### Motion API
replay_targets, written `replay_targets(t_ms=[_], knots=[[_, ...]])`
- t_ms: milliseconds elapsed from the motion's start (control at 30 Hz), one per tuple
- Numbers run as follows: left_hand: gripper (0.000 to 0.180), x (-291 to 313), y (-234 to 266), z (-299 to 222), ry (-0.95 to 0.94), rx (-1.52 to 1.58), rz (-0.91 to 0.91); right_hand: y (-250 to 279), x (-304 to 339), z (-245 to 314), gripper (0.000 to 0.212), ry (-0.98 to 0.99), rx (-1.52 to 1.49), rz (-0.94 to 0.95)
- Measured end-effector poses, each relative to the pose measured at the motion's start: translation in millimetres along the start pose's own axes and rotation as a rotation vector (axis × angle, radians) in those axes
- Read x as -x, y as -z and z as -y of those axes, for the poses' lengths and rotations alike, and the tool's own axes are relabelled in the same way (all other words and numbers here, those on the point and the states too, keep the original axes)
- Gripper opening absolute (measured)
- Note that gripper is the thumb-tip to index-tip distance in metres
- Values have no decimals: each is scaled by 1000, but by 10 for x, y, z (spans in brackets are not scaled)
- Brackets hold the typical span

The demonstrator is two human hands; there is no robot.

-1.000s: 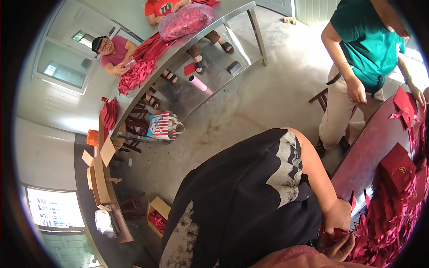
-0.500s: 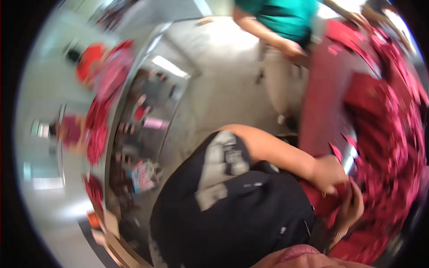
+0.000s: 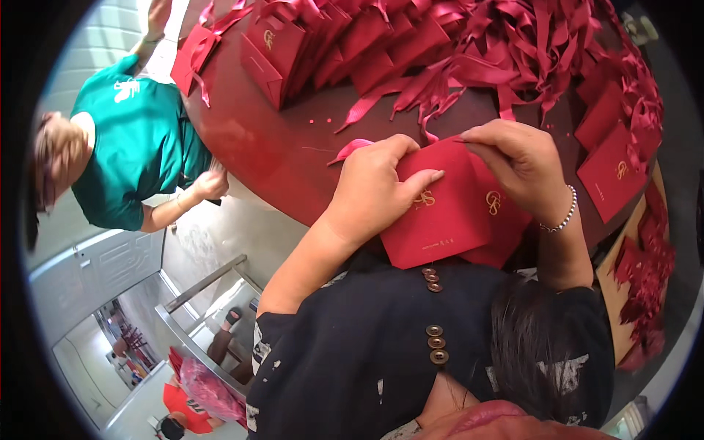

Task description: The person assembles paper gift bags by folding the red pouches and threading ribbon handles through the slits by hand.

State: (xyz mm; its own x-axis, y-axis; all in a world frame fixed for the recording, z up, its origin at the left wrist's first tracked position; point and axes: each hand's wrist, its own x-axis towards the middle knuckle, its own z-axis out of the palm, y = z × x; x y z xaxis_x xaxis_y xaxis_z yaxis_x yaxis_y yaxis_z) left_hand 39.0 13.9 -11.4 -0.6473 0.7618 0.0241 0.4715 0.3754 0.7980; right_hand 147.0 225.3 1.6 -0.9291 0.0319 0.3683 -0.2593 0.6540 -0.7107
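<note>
In front of my chest is a red paper gift bag (image 3: pixel 440 227) with gold print on its face. My left hand (image 3: pixel 370 187) grips its upper left side, the thumb lying across the front and the fingers hidden behind. At the top edge, my right hand (image 3: pixel 517 161) pinches the paper between thumb and fingertips. A second red panel with gold print (image 3: pixel 506 231) shows behind the front one, below my right hand; whether it belongs to the same bag I cannot tell. A pink-red ribbon (image 3: pixel 352 149) sticks out beside my left hand.
Upright red bags (image 3: pixel 275 62) and a heap of ribbons (image 3: pixel 513 51) cover the far side of the dark red table (image 3: pixel 242 158). More bags (image 3: pixel 612 169) lie to the right. A person in a green shirt (image 3: pixel 136 139) stands at the left edge.
My view has swung round from the room at the left to the table. The bag, blurred and partly covered by my hands before, now shows its printed front. Both hands remain on it.
</note>
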Motion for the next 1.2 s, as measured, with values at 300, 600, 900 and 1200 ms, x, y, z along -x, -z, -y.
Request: replay_targets(t_ms=[300, 600, 900, 1200], knots=[[34, 9, -41, 47, -35, -21, 12, -185, 30, 13, 10, -42, 45, 128], [21, 6, -46, 24, -67, -47, 28, -190, -9, 73, 10, -27, 107, 136], [13, -81, -102, -100, -237, -143, 10, -222, -13, 263, 16, 39, 478, 269], [20, 32, -122, -106, -304, -145, -60, -61, 179, 289, 20, -49, 198, 123]])
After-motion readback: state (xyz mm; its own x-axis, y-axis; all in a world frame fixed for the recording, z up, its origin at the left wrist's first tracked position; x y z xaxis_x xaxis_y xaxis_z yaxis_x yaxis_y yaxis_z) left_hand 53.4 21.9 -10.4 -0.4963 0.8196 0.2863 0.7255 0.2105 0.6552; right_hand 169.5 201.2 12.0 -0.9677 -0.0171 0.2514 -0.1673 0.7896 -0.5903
